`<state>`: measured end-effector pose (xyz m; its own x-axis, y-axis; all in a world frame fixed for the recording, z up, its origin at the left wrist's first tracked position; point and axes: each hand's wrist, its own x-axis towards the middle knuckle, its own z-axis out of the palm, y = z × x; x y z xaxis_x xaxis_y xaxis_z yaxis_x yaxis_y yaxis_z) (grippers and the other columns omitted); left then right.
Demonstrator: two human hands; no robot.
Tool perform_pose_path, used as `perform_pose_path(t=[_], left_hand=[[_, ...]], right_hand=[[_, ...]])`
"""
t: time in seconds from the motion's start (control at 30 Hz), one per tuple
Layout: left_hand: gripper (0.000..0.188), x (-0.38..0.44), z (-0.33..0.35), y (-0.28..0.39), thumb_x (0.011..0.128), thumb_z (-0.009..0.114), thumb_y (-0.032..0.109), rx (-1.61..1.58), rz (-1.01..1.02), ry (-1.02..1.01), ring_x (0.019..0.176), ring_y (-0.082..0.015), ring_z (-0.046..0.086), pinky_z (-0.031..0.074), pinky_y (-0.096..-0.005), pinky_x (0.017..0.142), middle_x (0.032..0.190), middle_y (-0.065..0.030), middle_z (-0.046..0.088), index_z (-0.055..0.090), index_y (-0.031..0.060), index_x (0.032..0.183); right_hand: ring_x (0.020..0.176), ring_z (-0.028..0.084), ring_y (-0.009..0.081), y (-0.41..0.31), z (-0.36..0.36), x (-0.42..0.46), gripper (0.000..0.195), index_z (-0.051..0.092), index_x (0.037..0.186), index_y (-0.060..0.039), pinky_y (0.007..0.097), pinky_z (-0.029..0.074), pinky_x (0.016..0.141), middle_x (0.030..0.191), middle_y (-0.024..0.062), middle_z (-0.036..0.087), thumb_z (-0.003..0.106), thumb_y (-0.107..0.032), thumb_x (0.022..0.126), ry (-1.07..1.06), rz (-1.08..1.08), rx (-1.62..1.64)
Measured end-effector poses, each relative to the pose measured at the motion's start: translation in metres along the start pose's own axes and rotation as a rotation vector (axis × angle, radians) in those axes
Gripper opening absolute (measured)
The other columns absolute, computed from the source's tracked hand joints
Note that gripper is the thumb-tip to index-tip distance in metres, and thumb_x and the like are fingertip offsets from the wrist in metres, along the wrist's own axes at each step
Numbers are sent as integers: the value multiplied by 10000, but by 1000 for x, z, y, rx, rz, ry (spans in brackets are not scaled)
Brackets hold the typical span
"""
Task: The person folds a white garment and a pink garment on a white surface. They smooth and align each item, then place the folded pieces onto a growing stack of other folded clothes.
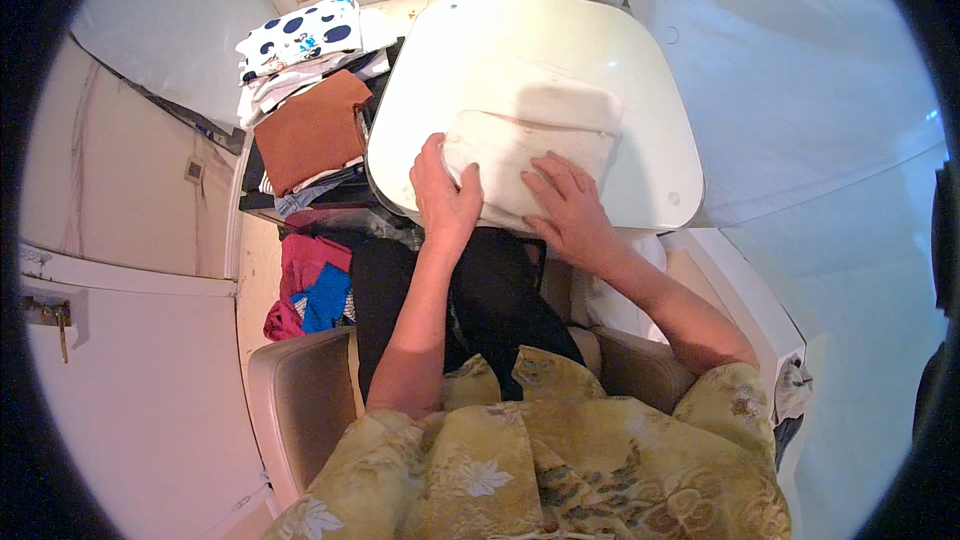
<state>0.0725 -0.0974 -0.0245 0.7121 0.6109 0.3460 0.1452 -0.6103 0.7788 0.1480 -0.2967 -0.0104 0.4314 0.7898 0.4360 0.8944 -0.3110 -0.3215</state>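
A cream-coloured folded cloth garment (540,124) lies on a white glossy table (645,82) with rounded corners. My left hand (446,187) rests at the cloth's near left corner, thumb on top and fingers along the left edge. Flat over its near right part is my right hand (566,206), with the fingers slightly spread. A fold line runs across the middle of the cloth, and its far part lies partly in shadow. Neither hand clearly pinches the fabric; the undersides of the fingers are hidden.
Left of the table are stacked folded clothes, with a brown garment (311,131) in front and a spotted white one (300,37) behind. Pink and blue fabric (322,292) hangs lower down. Armchair arms (304,405) flank me, and translucent sheeting (780,75) covers the right side.
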Motion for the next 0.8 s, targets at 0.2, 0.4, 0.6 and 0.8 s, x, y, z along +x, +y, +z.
perform_pose_path(t=[0.2,0.4,0.6,0.8], left_hand=[[544,30,-3,-33,892,597,4,-175,-28,-82,1215,-406,550,423,-440,1053,1298,-267,556,410,43,1401],[505,87,-18,-50,887,675,68,252,67,-27,1162,-400,556,452,-469,991,1241,-223,574,476,47,1351],[542,57,-14,16,856,715,129,315,327,48,1208,-422,516,414,-491,1045,1278,-239,540,490,10,1335],[693,-15,26,21,874,722,404,388,430,-126,1404,-468,344,237,-580,1175,1470,-307,389,467,37,1404]], right_hand=[[1262,516,366,59,-20,32,431,615,1242,-64,442,450,1031,1353,184,558,723,-169,838,284,237,26],[965,669,331,94,-20,37,366,636,1229,-72,437,537,822,1078,173,673,673,-236,904,90,472,81],[794,696,311,66,-18,20,306,682,1068,-43,422,553,755,944,157,694,650,-314,931,95,669,140],[906,677,311,34,-27,11,243,662,959,-42,450,569,776,965,139,685,617,-278,916,34,360,-330]])
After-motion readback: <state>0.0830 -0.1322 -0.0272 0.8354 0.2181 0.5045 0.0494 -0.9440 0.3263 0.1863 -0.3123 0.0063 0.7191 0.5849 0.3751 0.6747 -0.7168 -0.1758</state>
